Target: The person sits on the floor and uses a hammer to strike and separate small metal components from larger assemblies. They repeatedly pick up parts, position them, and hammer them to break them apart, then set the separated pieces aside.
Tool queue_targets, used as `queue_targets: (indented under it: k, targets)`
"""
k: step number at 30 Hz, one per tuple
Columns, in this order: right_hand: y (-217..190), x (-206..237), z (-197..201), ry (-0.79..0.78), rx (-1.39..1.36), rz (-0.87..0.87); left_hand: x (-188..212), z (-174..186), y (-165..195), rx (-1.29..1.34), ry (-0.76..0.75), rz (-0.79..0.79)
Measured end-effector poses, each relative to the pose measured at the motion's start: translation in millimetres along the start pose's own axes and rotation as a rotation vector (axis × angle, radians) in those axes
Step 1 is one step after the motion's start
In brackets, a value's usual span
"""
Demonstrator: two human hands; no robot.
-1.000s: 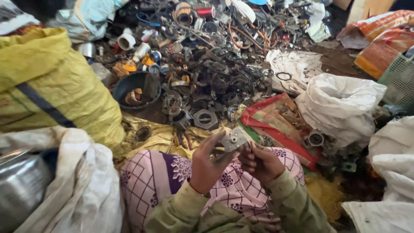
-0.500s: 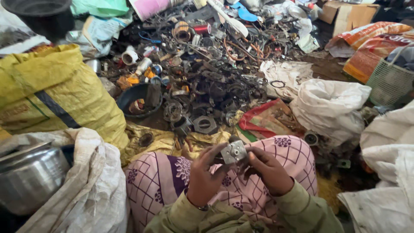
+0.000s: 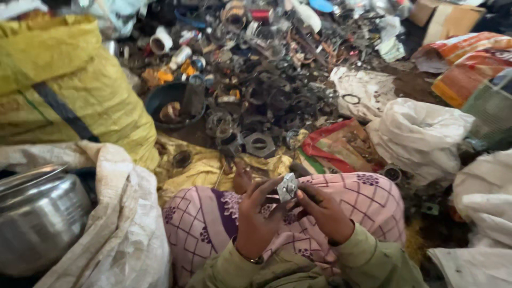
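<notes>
Over the lap, above the pink checked cloth (image 3: 341, 202), holding a small grey metal fitting (image 3: 288, 186) between both hands. Lying beyond on the floor: yellow sack (image 3: 64, 90) at the left edge, white sacks (image 3: 421, 133) at the right, heap of dark scrap metal parts (image 3: 266, 80) across the middle, steel pot (image 3: 37, 218) in the near-left corner, black bowl (image 3: 170, 101) beside the heap. Closing on the fitting from the left with the left hand (image 3: 256, 218), fingers curled round its lower edge; pinching it from the right with the right hand (image 3: 325, 213), grip of each clamped on the piece. Best keeping the fitting steady in the left while turning or working it with the right fingertips, staying over the lap so that anything dropped is landing on cloth and not in the heap. Compared with half a second earlier: sitting slightly higher and further right in view, hands keeping the same hold, sacks and scrap staying put.
</notes>
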State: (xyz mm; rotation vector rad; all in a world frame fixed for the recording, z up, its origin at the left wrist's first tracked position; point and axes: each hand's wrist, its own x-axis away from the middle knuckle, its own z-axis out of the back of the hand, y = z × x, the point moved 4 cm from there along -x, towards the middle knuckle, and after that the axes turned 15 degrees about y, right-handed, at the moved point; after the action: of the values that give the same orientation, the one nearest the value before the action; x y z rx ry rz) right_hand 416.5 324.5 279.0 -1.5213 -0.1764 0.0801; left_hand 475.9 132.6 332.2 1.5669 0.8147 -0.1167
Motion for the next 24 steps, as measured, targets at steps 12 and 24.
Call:
queue_targets:
  k: [12,24]
  targets:
    - [6,-137,-122,-0.236,0.008,-0.034,-75,83,-86,0.253,0.270,0.332]
    - [59,-162,-10,-0.040,0.107,0.040,-71,-6,-133,-0.328,0.170,-0.074]
